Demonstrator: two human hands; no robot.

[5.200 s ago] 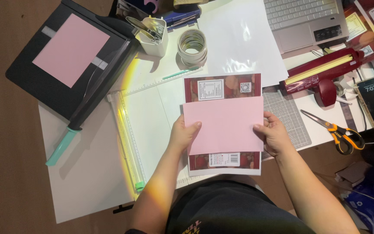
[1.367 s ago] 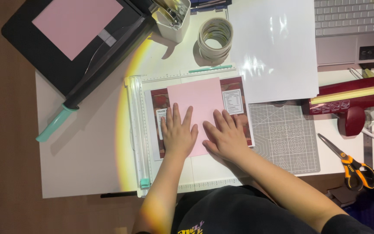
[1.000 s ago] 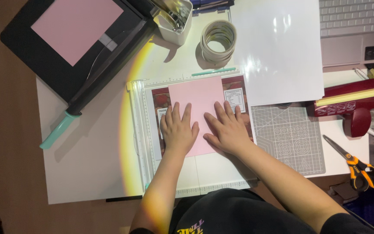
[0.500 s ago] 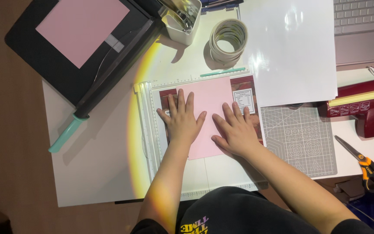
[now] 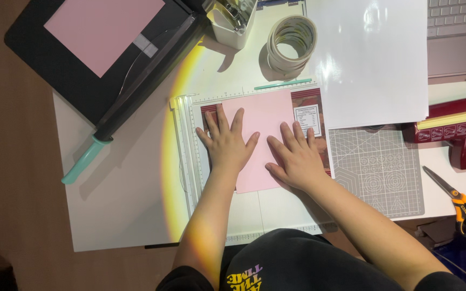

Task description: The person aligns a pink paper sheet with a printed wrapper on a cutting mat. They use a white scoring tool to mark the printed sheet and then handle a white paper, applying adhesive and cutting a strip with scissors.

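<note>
Pink sheet [image 5: 262, 121] pressed flat.
Left hand [image 5: 226, 143] and right hand [image 5: 296, 159] are kept open, fingers spread, nothing gripped; placement is unchanged.

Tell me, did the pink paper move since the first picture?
Yes. The pink paper was held up over the table's near edge; now it lies flat on the white board, nearer the tape roll, under both hands.

Brown wooden desk [image 5: 12, 161] under warm lamp light.
</note>
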